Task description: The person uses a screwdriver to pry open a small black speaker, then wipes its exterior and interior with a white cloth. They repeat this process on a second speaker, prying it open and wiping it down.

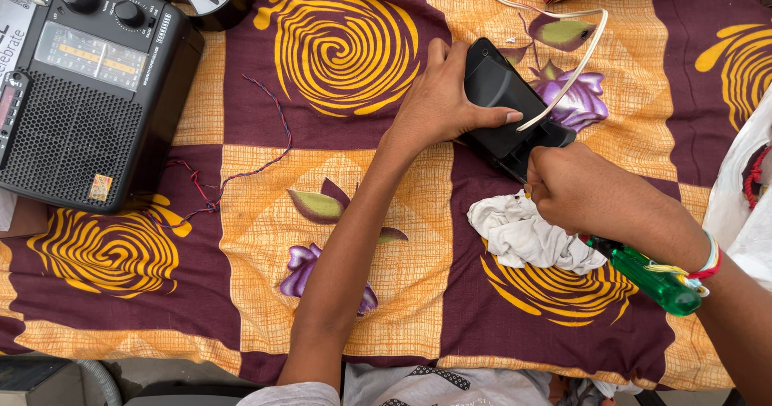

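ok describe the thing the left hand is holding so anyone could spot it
On the patterned cloth, right of the big yellow spiral, the left hand presses down a small black box, with a white cord looped over it. Unlike the large black radio at far left, it is plain, smooth and palm-sized.

- Open patterned cloth (322, 116) between radio (80, 92) and black box (507, 108); only thin twisted wire (241, 169) crossing it.
- White rag (523, 233) just below the box, white cable (563, 60) looping over it, blocking approach from right.
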